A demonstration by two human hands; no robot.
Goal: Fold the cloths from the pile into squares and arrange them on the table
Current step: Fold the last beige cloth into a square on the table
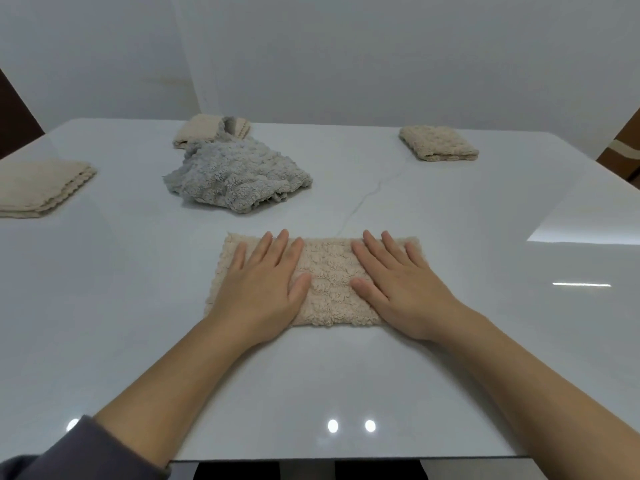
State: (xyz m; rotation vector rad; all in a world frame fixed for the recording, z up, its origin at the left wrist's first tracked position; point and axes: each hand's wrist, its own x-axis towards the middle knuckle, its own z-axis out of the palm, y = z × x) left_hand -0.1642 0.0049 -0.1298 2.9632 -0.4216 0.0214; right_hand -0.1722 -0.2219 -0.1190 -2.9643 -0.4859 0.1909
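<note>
Left hand [258, 285] and right hand [403, 289], fingers [277, 249] straight, press the beige fluffy rectangular cloth [327, 282], nearer than the crumpled grey cloth [235, 174].

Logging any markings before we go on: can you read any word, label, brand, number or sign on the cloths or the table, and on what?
None: nothing readable shows in this view.
Beige cloth under the left hand and right hand: plain pile, no visible tag.
Grey cloth: no visible label.
Near-left folded cloth, far-left folded cloth, far-right folded cloth: no print.
Table: only glare.
</note>
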